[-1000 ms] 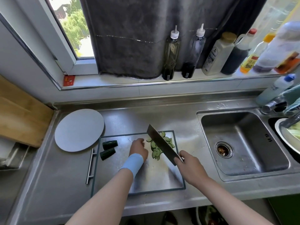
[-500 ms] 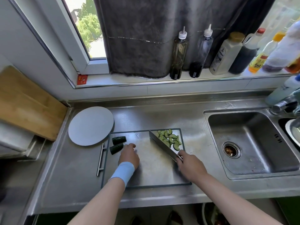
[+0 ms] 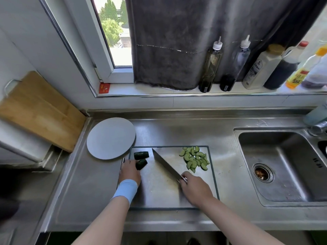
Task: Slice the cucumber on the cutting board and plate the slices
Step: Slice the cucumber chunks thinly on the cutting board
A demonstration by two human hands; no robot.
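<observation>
We look down on a brushed steel tabletop point(image 3: 85, 191) that fills the lower frame, with a deep steel sink point(image 3: 292, 184) at the right. At centre lies a flat metal cutting board point(image 3: 159, 191) with a dark rim, and a plain round grey plate point(image 3: 111, 138) sits just beside its upper left corner. Our right hand point(image 3: 194, 188) has its grip clamped on the handle of a broad knife point(image 3: 164, 165), whose long blade runs up and to the left across the board. A loose heap of thin, pale green half-moon slices point(image 3: 194, 159) rests at the board's upper right, none on the plate yet. Our left hand point(image 3: 130, 171), above a pale blue wristband point(image 3: 124, 190), is at the board's left edge, its grip curled onto the left end of the lower chunk point(image 3: 143, 163) of dark-skinned cucumber. The upper chunk point(image 3: 141, 154) lies right above it. Both are short cylinders, long axes roughly left to right, left of the blade. The left hand is far nearer them, so we judge it must draw a chunk rightward under the edge.
</observation>
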